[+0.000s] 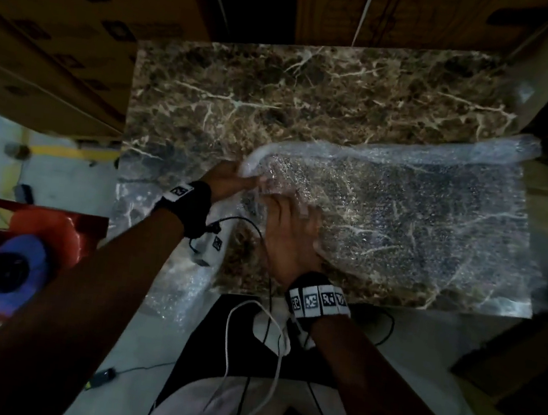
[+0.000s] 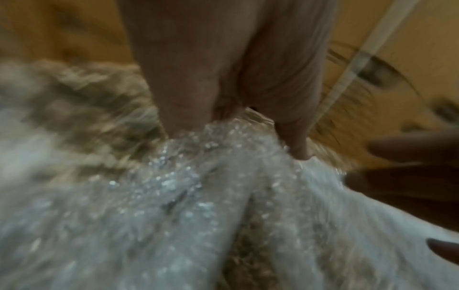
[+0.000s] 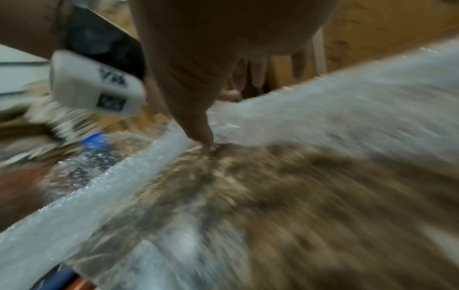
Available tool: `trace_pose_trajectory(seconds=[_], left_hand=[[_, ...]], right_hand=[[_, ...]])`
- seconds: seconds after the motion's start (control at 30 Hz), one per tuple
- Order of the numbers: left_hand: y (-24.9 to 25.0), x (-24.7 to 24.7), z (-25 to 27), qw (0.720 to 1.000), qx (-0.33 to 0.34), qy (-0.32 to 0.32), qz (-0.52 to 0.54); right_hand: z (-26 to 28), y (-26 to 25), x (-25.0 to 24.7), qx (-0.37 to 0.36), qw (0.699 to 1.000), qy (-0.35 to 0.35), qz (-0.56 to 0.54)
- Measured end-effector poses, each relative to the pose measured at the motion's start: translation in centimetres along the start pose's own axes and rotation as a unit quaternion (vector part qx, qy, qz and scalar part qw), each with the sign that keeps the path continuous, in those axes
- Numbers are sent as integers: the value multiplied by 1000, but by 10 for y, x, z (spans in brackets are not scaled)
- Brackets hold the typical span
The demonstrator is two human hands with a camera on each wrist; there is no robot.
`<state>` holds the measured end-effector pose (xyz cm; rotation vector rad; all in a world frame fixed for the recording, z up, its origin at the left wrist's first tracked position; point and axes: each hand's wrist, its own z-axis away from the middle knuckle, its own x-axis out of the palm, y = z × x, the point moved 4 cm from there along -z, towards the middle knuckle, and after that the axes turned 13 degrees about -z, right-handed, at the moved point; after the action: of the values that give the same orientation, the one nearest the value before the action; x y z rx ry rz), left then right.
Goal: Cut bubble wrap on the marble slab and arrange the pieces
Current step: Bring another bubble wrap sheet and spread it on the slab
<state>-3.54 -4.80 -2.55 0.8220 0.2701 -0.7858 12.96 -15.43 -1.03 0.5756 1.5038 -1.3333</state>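
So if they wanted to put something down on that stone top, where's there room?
The far half of the marble slab is bare, bordered by the cardboard boxes and the bubble wrap. The near right is crowded: the wrap covers it, left hand gripping its rolled edge, right hand alongside.

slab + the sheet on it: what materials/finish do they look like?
Slab: looks like polished brown marble or a marble-look stone, going by the pale branching veins and the sheen near its edge; the pictures cannot settle which.

Bubble wrap: thin clear plastic film with small air cells. The veins show through it, it glints in dots, and it bunches where the left hand grips it.
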Motion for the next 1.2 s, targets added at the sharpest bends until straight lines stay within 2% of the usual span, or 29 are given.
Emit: trace_pose_trajectory(seconds=[0.07, 0.17, 0.27, 0.4, 0.47, 0.53, 0.6, 0.67, 0.7, 0.73, 0.77, 0.8, 0.83, 0.87, 0.93, 1.0, 1.07, 1.13, 1.2], left_hand=[[-29, 1, 2, 994, -78, -17, 74], [-50, 0, 4, 983, -115, -98, 101], [-50, -12, 2, 975, -106, -144, 134], [-57, -45, -17, 985, -57, -132, 95], [-52, -65, -25, 989, -29, -140, 35], [-38, -87, -27, 979, 27, -122, -158], [-28, -109, -35, 951, 83, -54, -292], [-24, -123, -41, 928, 124, 13, -351], [-27, -128, -42, 924, 130, 28, -358], [-33, -129, -42, 935, 118, 8, -335], [-44, -124, -37, 953, 77, -49, -289], [-56, -119, -31, 960, 40, -110, -256], [-65, -112, -21, 955, 20, -156, -252], [-74, -105, -14, 946, 33, -176, -271], [-89, -92, -1, 937, 75, -157, -304], [-105, -82, 2, 938, 83, -123, -312], [-121, -77, 4, 952, 54, -96, -285], [-126, -73, 5, 980, 24, -94, -173], [-120, -74, 5, 994, 17, -101, -29]], right_hand=[[-7, -21, 4, -48, 998, 1, 32], [-18, -47, 21, -40, 997, -2, 59], [-30, -61, 27, -5, 999, 14, 47], [-32, -63, 34, 54, 998, 12, -34], [-23, -61, 34, 78, 993, 24, -80], [-13, -60, 38, 95, 989, 9, -112], [-6, -65, 47, 108, 985, -10, -134], [-3, -69, 54, 132, 984, -3, -116], [-2, -72, 57, 150, 984, 7, -100], [-2, -75, 60, 163, 983, 21, -87], [-3, -79, 63, 176, 981, 29, -76], [-5, -82, 64, 189, 979, 41, -64], [-8, -88, 64, 204, 977, 54, -38], [-13, -92, 65, 211, 975, 76, -3], [-22, -107, 67, 176, 976, 116, 43], [-29, -125, 75, 90, 991, 90, 53], [-28, -140, 86, 9, 997, 58, 42], [-31, -148, 96, -31, 999, 32, -10], [-34, -145, 104, -22, 999, 11, -38]])
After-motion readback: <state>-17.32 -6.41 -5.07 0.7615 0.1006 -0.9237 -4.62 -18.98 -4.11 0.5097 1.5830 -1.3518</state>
